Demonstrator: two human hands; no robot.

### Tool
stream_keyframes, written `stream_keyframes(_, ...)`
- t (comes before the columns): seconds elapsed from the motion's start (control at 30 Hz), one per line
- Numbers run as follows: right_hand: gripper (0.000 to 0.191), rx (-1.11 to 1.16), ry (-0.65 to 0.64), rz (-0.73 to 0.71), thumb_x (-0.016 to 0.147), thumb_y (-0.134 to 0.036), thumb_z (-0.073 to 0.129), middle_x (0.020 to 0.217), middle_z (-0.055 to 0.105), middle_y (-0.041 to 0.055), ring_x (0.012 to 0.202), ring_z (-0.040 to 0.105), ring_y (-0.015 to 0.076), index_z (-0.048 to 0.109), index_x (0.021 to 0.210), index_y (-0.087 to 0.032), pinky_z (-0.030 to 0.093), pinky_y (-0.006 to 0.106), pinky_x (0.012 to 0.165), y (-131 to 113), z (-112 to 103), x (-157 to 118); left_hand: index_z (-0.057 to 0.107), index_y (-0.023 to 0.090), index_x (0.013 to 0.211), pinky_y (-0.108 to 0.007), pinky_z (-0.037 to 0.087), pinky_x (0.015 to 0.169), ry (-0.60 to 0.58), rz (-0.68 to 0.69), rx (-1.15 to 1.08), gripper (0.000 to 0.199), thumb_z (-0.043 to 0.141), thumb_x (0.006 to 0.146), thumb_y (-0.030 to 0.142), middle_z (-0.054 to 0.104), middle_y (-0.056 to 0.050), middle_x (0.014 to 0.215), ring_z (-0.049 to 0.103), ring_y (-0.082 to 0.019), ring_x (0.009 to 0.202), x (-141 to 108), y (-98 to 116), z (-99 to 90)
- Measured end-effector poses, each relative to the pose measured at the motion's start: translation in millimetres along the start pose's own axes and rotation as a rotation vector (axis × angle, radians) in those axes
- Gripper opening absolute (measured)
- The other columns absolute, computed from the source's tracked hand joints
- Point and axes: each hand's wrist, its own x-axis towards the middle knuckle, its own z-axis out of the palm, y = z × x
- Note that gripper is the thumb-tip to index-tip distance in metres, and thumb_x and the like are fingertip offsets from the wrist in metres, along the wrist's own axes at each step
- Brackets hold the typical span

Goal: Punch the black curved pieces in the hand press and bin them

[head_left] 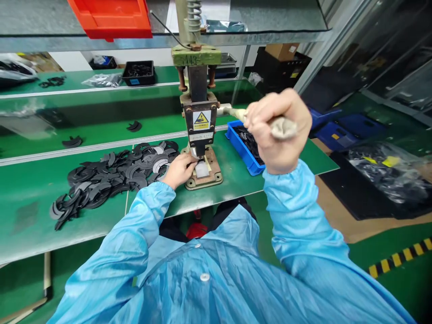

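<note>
Here, our right hand [275, 148] clamps the lever [239, 114], running toward ten o'clock; we cannot tell whether our left hand [179, 171], nearer the press base [215, 168] at its three o'clock, grips anything

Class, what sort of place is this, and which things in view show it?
Probably a factory workshop: a hand press with a warning label stands on a green bench, with a heap of dark curved parts on its left and a blue bin on its right.
</note>
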Motion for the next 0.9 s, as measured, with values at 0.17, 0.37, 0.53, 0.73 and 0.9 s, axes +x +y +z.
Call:
stream_keyframes(0.17, 0.029, 0.058, 0.001, -0.009, 0.097, -0.050, 0.072, 0.081, 0.069, -0.0013, 0.103, 0.076, 0.0243, 0.063, 0.078, -0.029, 0.060, 0.065, 0.117, 5.2, 7.2, -59.3, 0.082, 0.021, 0.113, -0.047, 0.054, 0.111, 0.006, 0.005, 0.002, 0.029, 0.058, 0.105, 0.034, 0.081, -0.012, 0.120, 0.071, -0.029, 0.118, -3.4, 3.5, 1.5)
stream_keyframes(0.37, 0.022, 0.052, 0.073, -0.030, 0.092, -0.036, 0.077, 0.078, 0.068, -0.0023, 0.102, 0.073, 0.0236, 0.064, 0.076, -0.029, 0.048, 0.071, 0.129, 16.6, 23.4, -109.4, 0.079, 0.019, 0.122, -0.047, 0.054, 0.110, -0.026, -0.033, 0.069, 0.032, 0.055, 0.105, 0.031, 0.080, -0.012, 0.125, 0.071, -0.030, 0.120, -8.1, 1.4, -23.1)
stream_keyframes(0.53, 0.025, 0.050, 0.159, -0.062, 0.091, -0.036, 0.077, 0.076, 0.068, -0.0035, 0.100, 0.073, 0.0221, 0.062, 0.073, -0.027, 0.050, 0.071, 0.127, 24.5, 31.0, -112.5, 0.078, 0.018, 0.121, -0.050, 0.050, 0.112, -0.034, -0.100, 0.307, 0.031, 0.056, 0.102, 0.029, 0.078, -0.014, 0.127, 0.069, -0.033, 0.123, -34.4, -24.9, -75.0)
stream_keyframes(0.73, 0.023, 0.079, 0.222, -0.105, 0.090, -0.031, 0.076, 0.075, 0.067, -0.0018, 0.097, 0.073, 0.0212, 0.061, 0.074, -0.024, 0.052, 0.069, 0.124, 28.6, 37.8, -112.0, 0.078, 0.023, 0.122, -0.052, 0.048, 0.108, -0.221, -0.173, 0.492, 0.035, 0.066, 0.100, 0.047, 0.075, -0.015, 0.130, 0.064, -0.036, 0.123, -66.6, -28.1, -88.5)
stream_keyframes(0.9, 0.024, 0.078, 0.218, -0.096, 0.091, -0.033, 0.077, 0.075, 0.067, -0.0011, 0.098, 0.072, 0.0219, 0.061, 0.075, -0.024, 0.050, 0.069, 0.126, 27.3, 37.5, -112.1, 0.073, 0.022, 0.132, -0.053, 0.046, 0.102, -0.253, -0.271, 0.613, 0.052, 0.073, 0.094, 0.058, 0.072, -0.020, 0.133, 0.059, -0.043, 0.128, -66.3, -15.5, -73.0)
